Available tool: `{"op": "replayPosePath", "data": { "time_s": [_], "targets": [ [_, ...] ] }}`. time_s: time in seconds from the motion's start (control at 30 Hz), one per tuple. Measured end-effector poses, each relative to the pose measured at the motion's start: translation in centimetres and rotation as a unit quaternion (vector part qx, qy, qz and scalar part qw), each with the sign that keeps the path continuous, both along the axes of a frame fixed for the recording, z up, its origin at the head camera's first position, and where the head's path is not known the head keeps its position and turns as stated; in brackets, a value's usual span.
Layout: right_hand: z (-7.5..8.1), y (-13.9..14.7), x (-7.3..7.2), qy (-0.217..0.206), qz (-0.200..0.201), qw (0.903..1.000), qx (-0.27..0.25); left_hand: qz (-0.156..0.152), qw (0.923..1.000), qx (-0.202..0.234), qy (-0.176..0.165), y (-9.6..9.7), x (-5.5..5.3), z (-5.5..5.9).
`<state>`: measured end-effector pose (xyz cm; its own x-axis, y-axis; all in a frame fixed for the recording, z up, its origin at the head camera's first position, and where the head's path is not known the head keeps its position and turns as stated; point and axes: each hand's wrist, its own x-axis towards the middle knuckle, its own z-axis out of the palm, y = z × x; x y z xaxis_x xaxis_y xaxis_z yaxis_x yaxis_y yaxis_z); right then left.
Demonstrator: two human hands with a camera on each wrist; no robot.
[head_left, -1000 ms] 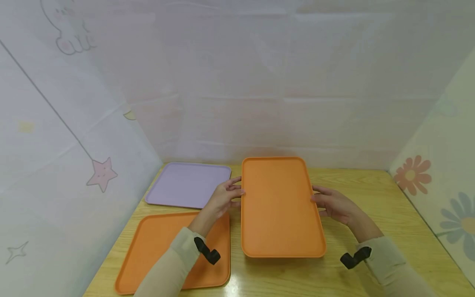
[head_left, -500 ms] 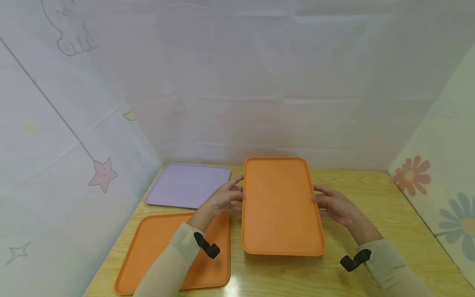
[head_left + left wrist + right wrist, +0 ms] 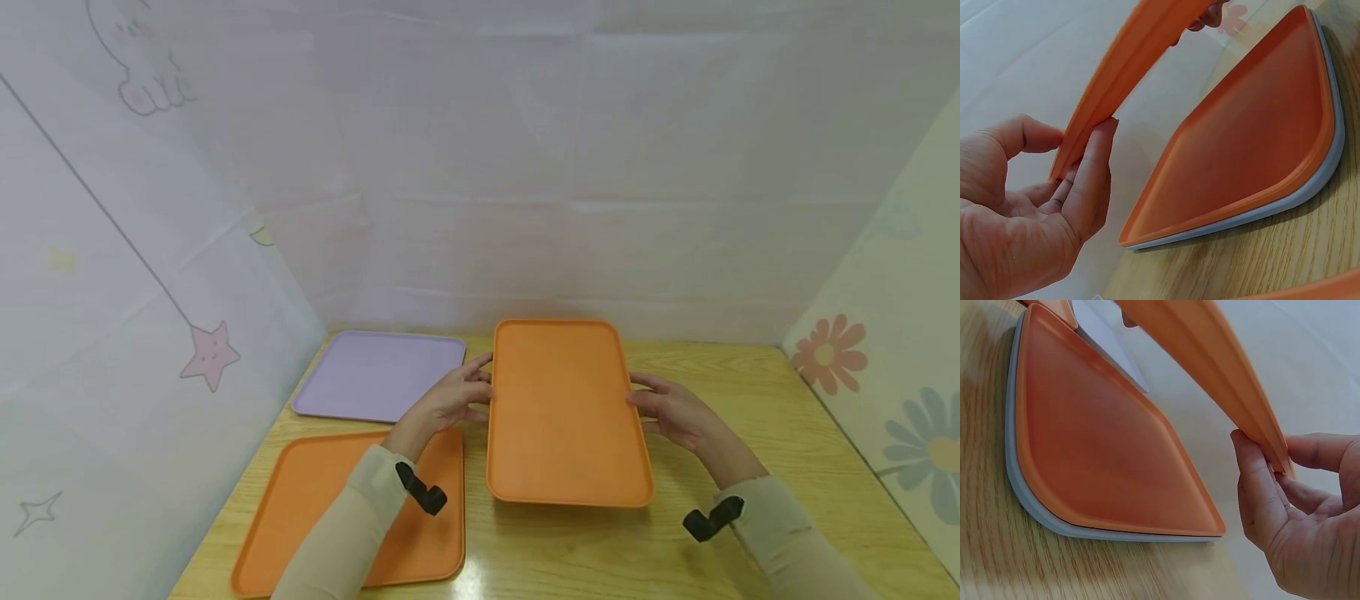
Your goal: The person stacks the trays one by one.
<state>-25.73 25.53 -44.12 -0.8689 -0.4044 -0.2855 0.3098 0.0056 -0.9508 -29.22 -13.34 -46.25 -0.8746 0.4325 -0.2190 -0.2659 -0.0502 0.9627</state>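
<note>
An orange rectangular tray (image 3: pixel 566 417) is held up, tilted, between my two hands in the head view. My left hand (image 3: pixel 450 397) pinches its left long edge, thumb on top and fingers underneath. The opposite edge is gripped the same way by my right hand (image 3: pixel 671 412). Below it, in the left wrist view, a second orange tray (image 3: pixel 1241 131) lies on a pale grey-lavender tray (image 3: pixel 1310 189) on the table. A gap shows between the raised tray and this stack. From the head camera the raised tray hides the stack.
To the left, another orange tray (image 3: pixel 315 483) lies on the wooden table (image 3: pixel 750 533), partly under my left forearm. Behind it is a lavender tray (image 3: pixel 375 375). A pale cloth backdrop (image 3: pixel 480 167) stands along the table's back and sides.
In the head view the raised tray's near edge has risen slightly and the tray looks a little shorter. Both hands keep their grip, almost in the same place.
</note>
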Motion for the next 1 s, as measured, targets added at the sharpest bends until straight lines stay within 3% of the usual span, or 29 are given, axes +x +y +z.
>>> {"op": "replayPosePath", "data": {
  "time_s": [0.57,1.0],
  "targets": [
    [-1.1,-0.2,-1.4,-0.025,-0.015,0.9996,0.003,0.01,0.9997,-0.022,-0.006,0.0,-1.6,-0.7],
    [-2.3,-0.4,-3.1,-0.042,-0.031,0.9976,0.045,0.014,0.9993,-0.03,-0.02,0.3,-2.8,-1.7]
  ]
}}
